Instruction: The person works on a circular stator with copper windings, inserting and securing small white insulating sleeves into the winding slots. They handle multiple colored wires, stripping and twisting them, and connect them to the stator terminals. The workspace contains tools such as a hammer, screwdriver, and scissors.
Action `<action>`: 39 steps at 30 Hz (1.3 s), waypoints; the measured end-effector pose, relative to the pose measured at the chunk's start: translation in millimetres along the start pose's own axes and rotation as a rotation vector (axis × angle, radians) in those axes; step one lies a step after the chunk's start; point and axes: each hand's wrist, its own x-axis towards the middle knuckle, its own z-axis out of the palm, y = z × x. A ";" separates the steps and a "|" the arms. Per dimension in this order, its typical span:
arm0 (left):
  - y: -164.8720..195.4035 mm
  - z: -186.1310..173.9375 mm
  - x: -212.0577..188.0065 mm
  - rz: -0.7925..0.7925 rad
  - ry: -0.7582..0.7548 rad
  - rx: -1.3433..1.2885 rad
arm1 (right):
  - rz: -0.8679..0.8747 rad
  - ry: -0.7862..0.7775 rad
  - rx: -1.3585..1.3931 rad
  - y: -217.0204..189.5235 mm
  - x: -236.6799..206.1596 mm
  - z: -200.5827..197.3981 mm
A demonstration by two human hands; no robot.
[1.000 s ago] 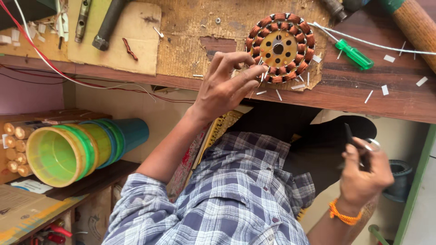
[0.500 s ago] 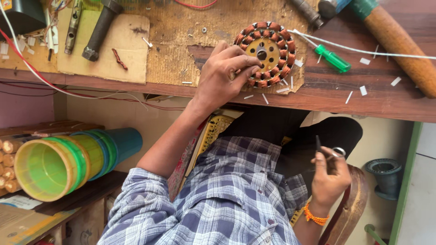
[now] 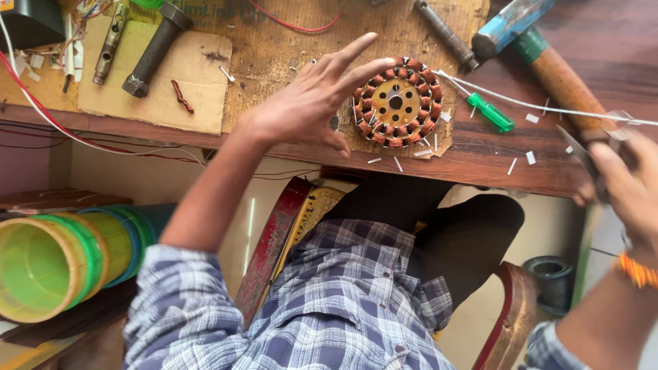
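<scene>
The round copper-wound stator ring (image 3: 397,103) lay flat on the worn wooden workbench (image 3: 589,41), just beside a small green-handled screwdriver (image 3: 491,113). The person's left hand (image 3: 308,103) hung spread wide above its near rim, fingertips over the coils and gripping nothing. The right hand (image 3: 627,181), blurred at the bench edge, was closed around a thin dark metal tool (image 3: 582,152).

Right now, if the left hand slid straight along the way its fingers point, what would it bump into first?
Probably the round copper-wound motor stator: the left hand has its fingertips right at the stator's edge, though how high they hover is unclear.
</scene>
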 end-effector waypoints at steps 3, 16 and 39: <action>-0.8 -11.7 26.5 0.050 -0.218 0.131 | -0.174 0.088 -0.319 -33.5 28.4 13.6; 5.7 -12.0 74.7 0.283 -0.325 0.274 | -0.380 0.288 0.091 -40.5 -64.7 72.4; 29.3 10.5 -3.6 0.053 0.111 0.134 | -0.714 0.149 -0.199 -149.5 -33.6 203.5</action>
